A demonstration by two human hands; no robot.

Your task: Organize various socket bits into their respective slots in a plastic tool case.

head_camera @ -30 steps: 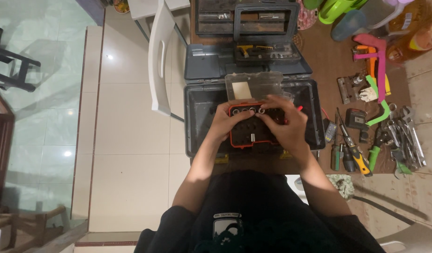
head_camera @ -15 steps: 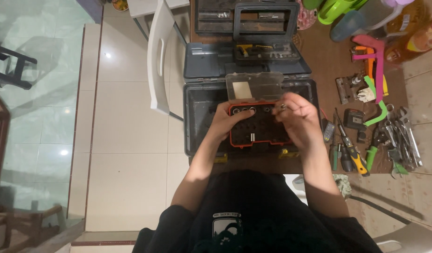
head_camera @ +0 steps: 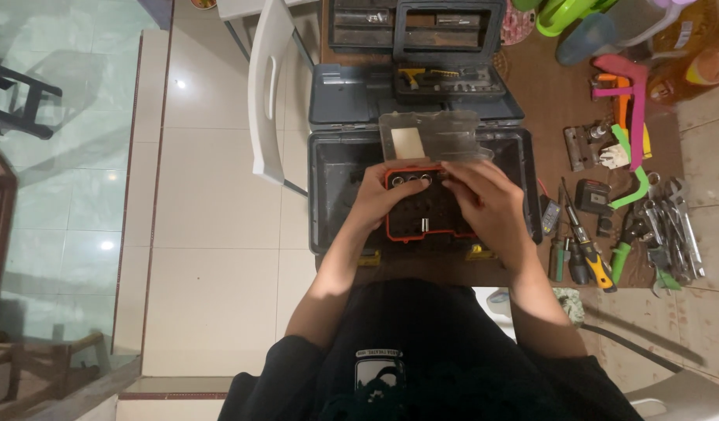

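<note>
A small orange-rimmed socket case with a black tray and an upright clear lid is held over an open grey toolbox. My left hand grips the case's left edge. My right hand lies over its right side, fingertips pressed at the top row of shiny sockets. Whether those fingers pinch a socket is hidden. One loose silver socket stands lower in the tray.
A second open tool case lies behind the toolbox. A white plastic chair stands to the left. Screwdrivers, wrenches, a pink-and-green tool and other hand tools lie on a brown mat at the right.
My right hand, lifted clear at the case's upper right half a second ago with something small in its fingertips, has come back down onto the top socket row. The left hand stays put.
</note>
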